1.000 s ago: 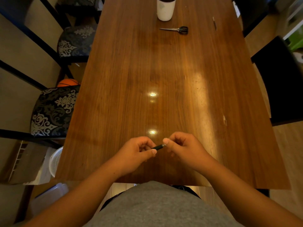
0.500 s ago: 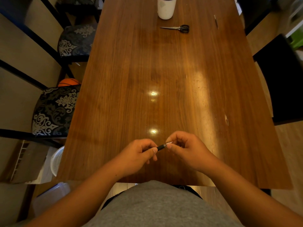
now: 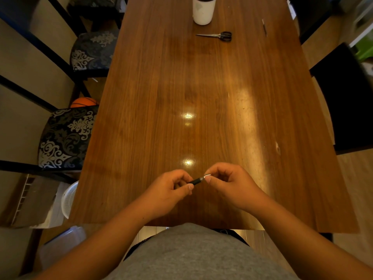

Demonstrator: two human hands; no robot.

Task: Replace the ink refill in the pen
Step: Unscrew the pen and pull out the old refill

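Near the middle of the near edge of the surface (image 3: pixel 201 87), both hands hold one small thing between them: the pen (image 3: pixel 195 181), raised a little above the wood rather than lying on it. The left hand (image 3: pixel 171 188) is curled closed around the dark barrel, thumb on top, so only a short black length shows past its fingers. The right hand (image 3: pixel 228 182) pinches the pale, silvery end (image 3: pixel 207 175) between thumb and forefinger, its other fingers folded in. The two hands are nearly touching, with just that short stretch of barrel bridging them.

The pen's long axis runs roughly along the near edge, left to right, tilted so the pale end is slightly farther from the person than the hidden part. That end points toward the right hand, up and away toward the far right corner. Whether it is the writing tip, a metal cone or the refill itself is too small to tell.

This looks like an early step: the right hand seems set to twist or draw that end off along the barrel's axis while the left keeps the barrel steady. Any pull should follow that same slanted line.

Toward the far edge lie scissors (image 3: pixel 217 35) and a white cup (image 3: pixel 202 11), well apart from the hands. A thin dark stick (image 3: pixel 264 27) near the far right corner might be a spare refill, though I cannot tell.
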